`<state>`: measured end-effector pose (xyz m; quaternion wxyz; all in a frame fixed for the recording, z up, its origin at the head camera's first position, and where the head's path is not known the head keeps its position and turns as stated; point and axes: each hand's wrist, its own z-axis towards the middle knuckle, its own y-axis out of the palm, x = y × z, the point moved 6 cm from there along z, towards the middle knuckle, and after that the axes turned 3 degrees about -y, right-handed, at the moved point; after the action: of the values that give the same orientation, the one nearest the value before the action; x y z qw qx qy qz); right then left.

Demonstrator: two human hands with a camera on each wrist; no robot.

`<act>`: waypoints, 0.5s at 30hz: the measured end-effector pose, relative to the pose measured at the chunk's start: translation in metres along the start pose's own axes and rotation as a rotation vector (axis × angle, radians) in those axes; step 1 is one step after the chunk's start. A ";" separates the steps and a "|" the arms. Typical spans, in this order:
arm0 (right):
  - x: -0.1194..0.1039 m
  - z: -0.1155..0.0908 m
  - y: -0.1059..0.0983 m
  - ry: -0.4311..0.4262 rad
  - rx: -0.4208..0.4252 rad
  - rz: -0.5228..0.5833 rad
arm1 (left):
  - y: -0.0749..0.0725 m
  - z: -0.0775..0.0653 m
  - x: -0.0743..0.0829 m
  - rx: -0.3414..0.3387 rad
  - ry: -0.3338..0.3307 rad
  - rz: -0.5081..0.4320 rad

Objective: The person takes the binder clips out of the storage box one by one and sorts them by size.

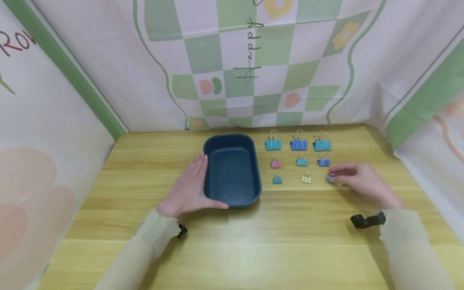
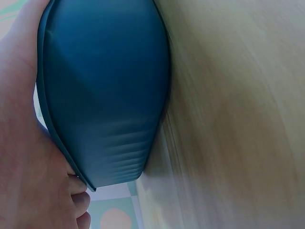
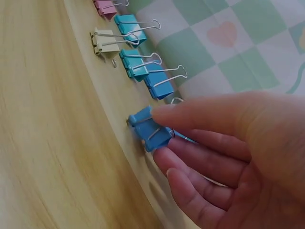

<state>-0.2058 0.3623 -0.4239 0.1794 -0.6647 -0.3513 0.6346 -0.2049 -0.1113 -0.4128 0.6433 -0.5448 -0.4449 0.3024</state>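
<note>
My left hand [image 1: 189, 186] lies against the left side of a dark blue rectangular tray [image 1: 258, 177], fingers straight along the rim and thumb on its near edge. In the left wrist view, the fingertips show beside the tray's rim [image 2: 44, 90]. At the right end of the nearest row of binder clips, my right hand [image 1: 362, 181] pinches a small blue binder clip [image 3: 148, 131] between thumb and fingers. Left of that clip, on the table, stand a small pale yellow binder clip [image 1: 306, 180] and a small teal one [image 1: 277, 181].
Behind stands a middle row with a pink clip [image 1: 276, 164], a teal clip [image 1: 302, 162] and a blue clip [image 1: 324, 162]. Farther back are larger clips, two teal and a blue one [image 1: 299, 145]. A checkered cloth [image 1: 237, 83] hangs at the wooden table's [image 1: 275, 249] far edge.
</note>
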 end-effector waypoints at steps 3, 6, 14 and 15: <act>0.000 0.000 0.001 -0.023 -0.003 -0.020 | -0.001 0.000 0.000 0.003 0.002 -0.002; 0.000 0.000 0.002 -0.033 0.004 -0.029 | -0.002 0.000 0.000 0.006 0.005 -0.001; 0.002 0.001 -0.001 -0.027 0.042 -0.035 | -0.001 0.001 0.001 -0.002 0.001 0.012; 0.002 0.000 -0.002 -0.019 0.056 -0.025 | -0.001 0.001 0.001 -0.006 0.000 0.010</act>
<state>-0.2063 0.3651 -0.4235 0.2026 -0.6489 -0.3435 0.6480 -0.2053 -0.1108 -0.4114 0.6402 -0.5490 -0.4429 0.3042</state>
